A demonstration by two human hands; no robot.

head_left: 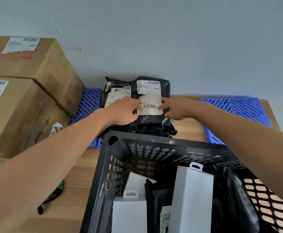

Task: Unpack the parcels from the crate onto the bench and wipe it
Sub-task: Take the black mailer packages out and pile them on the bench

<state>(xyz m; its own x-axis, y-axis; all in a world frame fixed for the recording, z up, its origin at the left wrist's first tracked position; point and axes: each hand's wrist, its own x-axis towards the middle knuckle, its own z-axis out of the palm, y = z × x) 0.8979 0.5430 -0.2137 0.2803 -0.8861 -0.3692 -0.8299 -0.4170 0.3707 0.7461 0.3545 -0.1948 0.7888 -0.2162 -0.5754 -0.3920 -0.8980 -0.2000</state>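
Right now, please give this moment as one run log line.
left hand: on black parcel | right hand: on same parcel | parcel: on bench | crate: boxes inside

Both bare forearms reached forward, converging. The left hand (124, 110) lay palm down, fingers loosely bent with tips pressing down; the right hand (176, 107) mirrored it, fingers extended inward, thumb below.

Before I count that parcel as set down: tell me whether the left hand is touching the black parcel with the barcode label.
Touching. The head view shows the left hand with fingertips on the black parcel's label.
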